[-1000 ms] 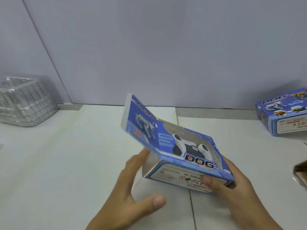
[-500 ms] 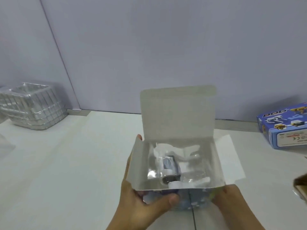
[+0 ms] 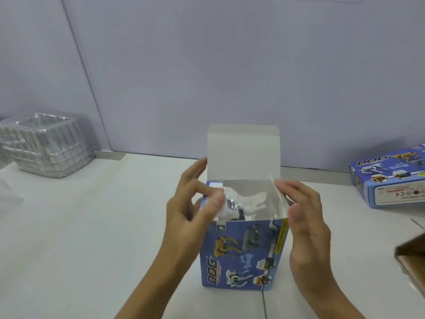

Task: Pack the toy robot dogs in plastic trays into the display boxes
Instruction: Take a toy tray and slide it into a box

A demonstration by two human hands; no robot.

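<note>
folding in the side flaps comes first here, and both hands are already at it: the left hand (image 3: 188,203) has its thumb and forefinger pinching the left flap (image 3: 212,200) at the box's open top, while the right hand (image 3: 303,210) curls its fingers over the right flap (image 3: 277,192) and presses it inward. between the two hands stands the box (image 3: 243,254) upright on the table (image 3: 92,249), its lid (image 3: 243,153) raised behind the fingers. just below the fingertips, inside the opening, sits the dog (image 3: 239,203) in its clear tray, seemingly fully down in the box. to do this well, i'd judge both flaps should go down flat over the tray before the lid is brought forward, with the lid's tab guided inside the front wall, not forced; the tray's edge could catch a flap if it rides high. well off to the right of the right hand lies another box (image 3: 391,178), and nearer, at the frame edge, a brown carton (image 3: 411,252). far left of the left hand rests a stack of trays (image 3: 46,146).
</note>
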